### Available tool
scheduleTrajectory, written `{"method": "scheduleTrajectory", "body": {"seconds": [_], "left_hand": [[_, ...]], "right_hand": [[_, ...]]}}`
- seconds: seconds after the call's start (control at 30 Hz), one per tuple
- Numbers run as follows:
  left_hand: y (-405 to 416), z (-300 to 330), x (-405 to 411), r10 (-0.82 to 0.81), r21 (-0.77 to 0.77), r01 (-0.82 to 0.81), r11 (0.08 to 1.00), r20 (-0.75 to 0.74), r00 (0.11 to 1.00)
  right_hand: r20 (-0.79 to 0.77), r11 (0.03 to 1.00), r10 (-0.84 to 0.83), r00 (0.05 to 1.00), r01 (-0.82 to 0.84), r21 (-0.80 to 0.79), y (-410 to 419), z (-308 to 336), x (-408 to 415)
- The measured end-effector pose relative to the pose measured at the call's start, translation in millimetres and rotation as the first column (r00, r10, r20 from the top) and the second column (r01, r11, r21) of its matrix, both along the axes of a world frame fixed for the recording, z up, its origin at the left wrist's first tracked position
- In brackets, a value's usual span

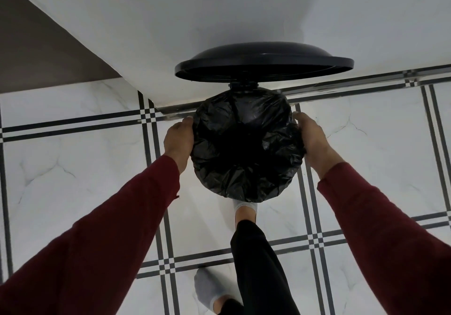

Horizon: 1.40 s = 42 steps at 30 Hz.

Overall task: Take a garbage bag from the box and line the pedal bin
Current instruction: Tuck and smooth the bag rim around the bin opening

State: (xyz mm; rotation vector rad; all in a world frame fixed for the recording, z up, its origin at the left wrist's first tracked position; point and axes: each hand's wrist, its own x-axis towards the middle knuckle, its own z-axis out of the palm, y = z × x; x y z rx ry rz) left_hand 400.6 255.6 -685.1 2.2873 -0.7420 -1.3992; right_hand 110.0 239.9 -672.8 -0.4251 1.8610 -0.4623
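From the head view, the lining is looking close to finished; the garbage bag (246, 143) is already sitting in the pedal bin (244, 85), its black film spreading over the whole mouth and folding down outside the rim all round, so the bin's own wall is hardly showing; the box is not appearing anywhere in this view. The left hand (178, 141) is pressing against the bag's left side, fingers curling round the folded-over film; the right hand (311, 139) is doing the same on the right side; both are holding the bag at the rim rather than spreading wide. What is left, by my judgement, is smoothing the overhang, letting go and allowing the lid (263, 62) to drop; the lid is standing raised at the far side, and a foot (245, 211) is reaching under the near edge of the bin, probably pressing a pedal that is hidden.

The bin is standing on the tiled floor (85, 168) just beside the white wall (219, 17), near the wall's corner at the left; behind it there is no room, the raised lid is almost touching the wall; to the left, right and near side the floor is lying open, so both arms are having free space to draw back; the other foot (207, 290) is resting well apart, nearer the lower edge.
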Motion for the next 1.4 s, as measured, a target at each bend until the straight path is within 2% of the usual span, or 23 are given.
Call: {"method": "scheduleTrajectory", "body": {"seconds": [0.07, 0.17, 0.3, 0.4, 0.5, 0.63, 0.8, 0.93, 1.0, 1.03, 1.1, 1.13, 1.2, 1.27, 1.3, 1.4], "left_hand": [[-3, -2, 2, -0.016, 0.010, 0.016, 1.000, -0.026, 1.000], [-1, -7, 2, 0.153, -0.029, -0.157, 0.987, -0.118, 0.981], [-6, -9, 3, 0.154, -0.052, -0.165, 0.985, -0.171, 0.973], [-12, -7, 6, 0.115, -0.029, -0.121, 0.992, -0.150, 0.982], [-16, -3, 7, 0.151, -0.029, -0.159, 0.987, -0.191, 0.970], [-21, -1, 4, 0.054, 0.033, -0.048, 0.998, -0.220, 0.974], [-24, -1, 4, 0.105, 0.077, -0.088, 0.993, -0.248, 0.963], [-22, 4, 3, -0.022, 0.008, 0.023, 1.000, -0.140, 0.990], [-16, 14, 3, 0.049, -0.099, -0.050, 0.994, -0.007, 0.999], [-11, 22, 2, 0.125, -0.221, -0.108, 0.969, 0.063, 0.990], [0, 52, -3, 0.248, -0.499, -0.159, 0.852, 0.118, 0.961], [5, 70, -6, 0.255, -0.619, -0.118, 0.776, 0.136, 0.957], [7, 107, -10, 0.128, -0.794, 0.133, 0.593, 0.256, 0.958], [2, 138, -15, -0.103, -0.805, 0.450, 0.386, 0.448, 0.888], [-3, 151, -19, -0.220, -0.749, 0.579, 0.322, 0.535, 0.816], [-19, 174, -28, -0.391, -0.469, 0.853, 0.230, 0.758, 0.523]], "right_hand": [[0.144, 0.999, -0.052, 0.988, 0.052, 0.001, -6, -3, -4], [0.231, 0.994, -0.101, 0.968, 0.109, -0.024, -10, -10, -7], [0.282, 0.985, -0.160, 0.946, 0.171, -0.012, -14, -18, -4], [0.219, 0.984, -0.172, 0.960, 0.179, -0.011, -18, -21, 0], [0.166, 0.987, -0.158, 0.973, 0.162, -0.013, -21, -23, 0], [0.126, 0.992, -0.129, 0.984, 0.128, 0.017, -28, -29, 1], [-0.008, 0.999, -0.031, 0.999, 0.032, 0.008, -35, -33, 3], [-0.092, 0.997, 0.078, 0.993, -0.079, -0.008, -37, -10, 5], [-0.224, 0.989, 0.050, 0.973, -0.079, -0.124, -35, 12, 8], [-0.287, 0.974, -0.008, 0.958, -0.057, -0.217, -32, 23, 9], [-0.319, 0.886, -0.185, 0.930, 0.018, -0.463, -24, 55, 10], [-0.307, 0.808, -0.256, 0.916, 0.028, -0.589, -18, 74, 12], [-0.349, 0.632, -0.283, 0.894, -0.100, -0.769, -9, 114, 16], [-0.504, 0.467, -0.146, 0.852, -0.389, -0.794, -4, 141, 21], [-0.588, 0.403, -0.034, 0.808, -0.527, -0.748, -4, 150, 23], [-0.769, 0.275, 0.232, 0.595, -0.799, -0.535, -6, 162, 30]]}}
